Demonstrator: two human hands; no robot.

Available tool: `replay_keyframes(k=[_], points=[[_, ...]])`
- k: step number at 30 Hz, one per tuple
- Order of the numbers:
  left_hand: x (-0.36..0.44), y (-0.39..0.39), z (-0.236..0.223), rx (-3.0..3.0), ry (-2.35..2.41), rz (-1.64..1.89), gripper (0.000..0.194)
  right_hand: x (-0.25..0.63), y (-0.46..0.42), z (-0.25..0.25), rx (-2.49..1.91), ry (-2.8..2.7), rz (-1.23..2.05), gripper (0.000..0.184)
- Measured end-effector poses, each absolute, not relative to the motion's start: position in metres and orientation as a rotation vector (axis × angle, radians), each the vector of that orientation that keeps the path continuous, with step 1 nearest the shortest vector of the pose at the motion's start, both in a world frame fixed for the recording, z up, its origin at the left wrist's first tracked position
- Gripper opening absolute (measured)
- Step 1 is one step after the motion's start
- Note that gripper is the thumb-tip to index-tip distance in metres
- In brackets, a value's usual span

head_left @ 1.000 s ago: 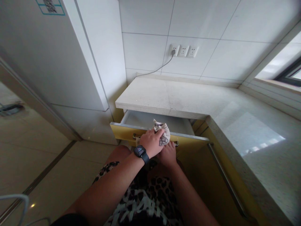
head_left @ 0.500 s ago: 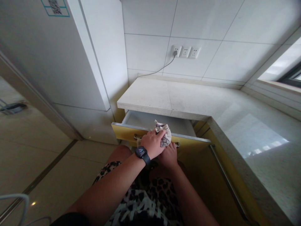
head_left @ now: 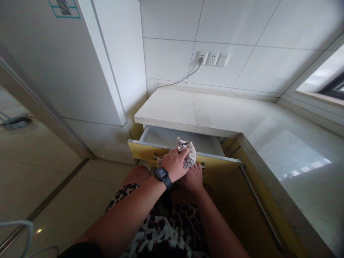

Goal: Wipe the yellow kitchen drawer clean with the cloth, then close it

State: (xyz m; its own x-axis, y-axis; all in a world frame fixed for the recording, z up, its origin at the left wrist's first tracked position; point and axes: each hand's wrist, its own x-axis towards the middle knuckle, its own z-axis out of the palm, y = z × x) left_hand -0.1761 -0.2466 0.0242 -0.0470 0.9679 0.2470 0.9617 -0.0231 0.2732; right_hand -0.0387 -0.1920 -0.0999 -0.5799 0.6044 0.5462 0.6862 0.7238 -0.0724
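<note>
1. The cloth [head_left: 189,156], crumpled and pale with dark patterning, is at the upper edge of the yellow drawer front [head_left: 142,149], near the middle of its width.
2. The left hand [head_left: 174,164] comes in from 8 o'clock and pinches the cloth between thumb and fingers. A black watch [head_left: 161,174] is on its wrist.
3. The right hand [head_left: 192,178] is at 5 o'clock from the cloth, just beside it and partly under the left hand. Its fingers bend toward the drawer front near the metal handle [head_left: 203,165]; I cannot tell whether they grip anything.
4. The drawer [head_left: 172,136] is pulled out, its pale interior showing at 11 to 1 o'clock from the cloth.
5. Above it, the light stone desk [head_left: 172,107] spans 11 to 2 o'clock, then turns down toward 4 o'clock.
6. At 4 o'clock, a long metal bar [head_left: 262,209] runs along a yellow panel.
7. Toward 1 o'clock, three sockets [head_left: 213,59] sit on the tiled wall [head_left: 225,21]; a grey plug [head_left: 201,60] is in the leftmost, its cable [head_left: 185,77] running down toward 8 o'clock.
8. A tall white cabinet [head_left: 88,64] stands at 10 o'clock.
</note>
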Motion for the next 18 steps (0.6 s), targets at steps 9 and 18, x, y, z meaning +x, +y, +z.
replay_keyframes(k=[9, 18], points=[[-0.1766, -0.2471, 0.024, 2.176, 2.185, 0.614, 0.046, -0.0382, -0.1928, -0.0983, -0.99, -2.386, -0.175, 0.026], [-0.1766, -0.2473, 0.0219, 2.16, 2.185, 0.61, 0.049, -0.0385, -0.1932, -0.0979, -1.002, -2.392, -0.172, 0.024]])
